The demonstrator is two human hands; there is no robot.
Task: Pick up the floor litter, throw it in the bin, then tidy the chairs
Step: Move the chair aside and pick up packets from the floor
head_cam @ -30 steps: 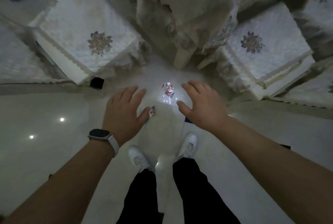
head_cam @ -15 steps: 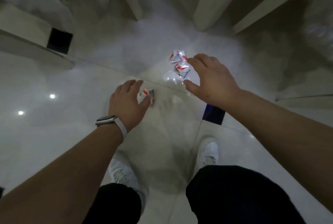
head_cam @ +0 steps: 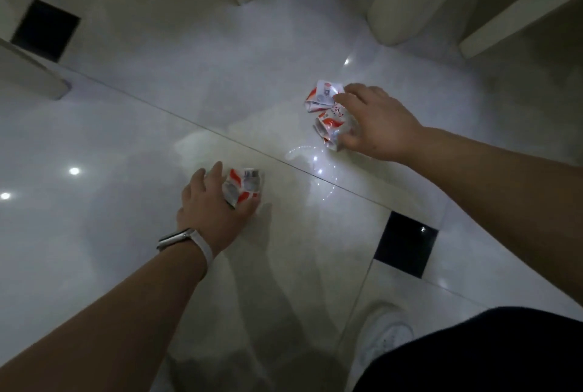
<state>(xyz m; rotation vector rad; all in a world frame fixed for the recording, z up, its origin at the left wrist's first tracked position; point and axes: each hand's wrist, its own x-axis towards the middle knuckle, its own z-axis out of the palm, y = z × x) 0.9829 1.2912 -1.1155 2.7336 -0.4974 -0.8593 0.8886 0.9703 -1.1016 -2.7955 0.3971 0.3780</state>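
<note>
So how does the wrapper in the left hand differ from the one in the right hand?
The left wrapper is a small single wad; the right wrapper is bigger, in two crumpled lumps. The left wrapper lies nearer the person, the right wrapper beyond the tile seam. Both are white and red, gripped by the left hand and right hand.

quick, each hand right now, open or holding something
left hand: grips the small wrapper
right hand: grips the larger wrappers
</note>
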